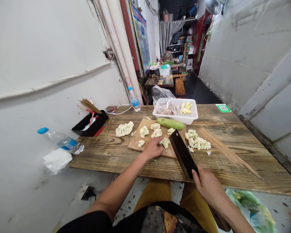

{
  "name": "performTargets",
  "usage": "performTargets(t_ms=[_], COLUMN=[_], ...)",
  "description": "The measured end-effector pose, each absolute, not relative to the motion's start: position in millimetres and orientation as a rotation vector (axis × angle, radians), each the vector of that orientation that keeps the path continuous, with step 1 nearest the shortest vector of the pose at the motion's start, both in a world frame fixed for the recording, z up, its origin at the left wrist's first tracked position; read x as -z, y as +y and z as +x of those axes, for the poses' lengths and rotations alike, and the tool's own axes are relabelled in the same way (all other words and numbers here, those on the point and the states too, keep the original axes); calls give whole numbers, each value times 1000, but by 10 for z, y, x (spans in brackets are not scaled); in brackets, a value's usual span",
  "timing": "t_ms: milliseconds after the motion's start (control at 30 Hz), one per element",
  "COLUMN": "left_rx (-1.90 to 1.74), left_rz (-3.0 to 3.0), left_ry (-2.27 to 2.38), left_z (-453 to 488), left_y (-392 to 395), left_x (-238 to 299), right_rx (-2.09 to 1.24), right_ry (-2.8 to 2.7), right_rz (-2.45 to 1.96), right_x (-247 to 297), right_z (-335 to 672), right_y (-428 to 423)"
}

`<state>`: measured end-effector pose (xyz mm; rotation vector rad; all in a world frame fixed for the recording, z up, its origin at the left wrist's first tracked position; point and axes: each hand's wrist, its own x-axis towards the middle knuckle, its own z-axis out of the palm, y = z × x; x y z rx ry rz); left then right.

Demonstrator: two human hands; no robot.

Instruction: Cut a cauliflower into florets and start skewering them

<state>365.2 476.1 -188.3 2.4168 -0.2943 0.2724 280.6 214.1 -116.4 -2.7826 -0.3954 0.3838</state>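
"One long wooden desk (254,155) carries all of it, then?"

"Yes. Next in size comes the cutting board (135,141) on it, and just beyond that a white plastic tub (188,120) with yellow pieces (185,108) in its right half."

"And the cleaver (181,153)?"

"Its dark blade slants across the board's right side; I can't tell whether it touches the wood."

"The green gourd (170,123)?"

"Lying along the board's far edge, near the tub."

"Now the hands?"

"The right hand (207,183) is wrapped around the cleaver's handle. The left hand (154,149) is over the board, fingers partly bent, fingertips against a cauliflower floret (165,143). Whether it's pinched or only touched, I can't tell."

"And the remaining cauliflower?"

"A cluster of pieces (196,141) sits on the desk, right of the board. One broad chunk (124,129) lies on the left. Several smaller florets (156,133) are spread over the board itself, the tiniest (141,143) near its left edge."
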Motion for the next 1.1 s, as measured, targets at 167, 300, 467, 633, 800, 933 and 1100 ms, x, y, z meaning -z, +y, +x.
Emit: performTargets(t_ms=[167,300,467,633,800,933,1100], left_rx=[-273,-248,-229,-203,-167,-145,-178], left_rz=[2360,2386,2421,2469,2512,2557,2445], left_ry=[-104,-17,-36,-52,-115,-102,-46], left_z=[3658,3687,3712,3723,3724,3718,3711], left_y=[4698,4665,4679,4694,4712,4718,4726], left_x=[1878,1894,1888,1882,1870,1863,1888], right_rx=[-449,-441,-392,-473,-533,-580,-928], right_ry=[-427,-440,-471,-472,-530,-604,-438], right_rz=[-2791,-2828,-2806,-2803,-2843,-2836,-2600], right_x=[1221,1288,1346,1272,1167,960,731], right_z=[2744,2752,2793,2841,2887,2993,3222], right_y=[2193,2216,2246,2290,2339,2430,2411])
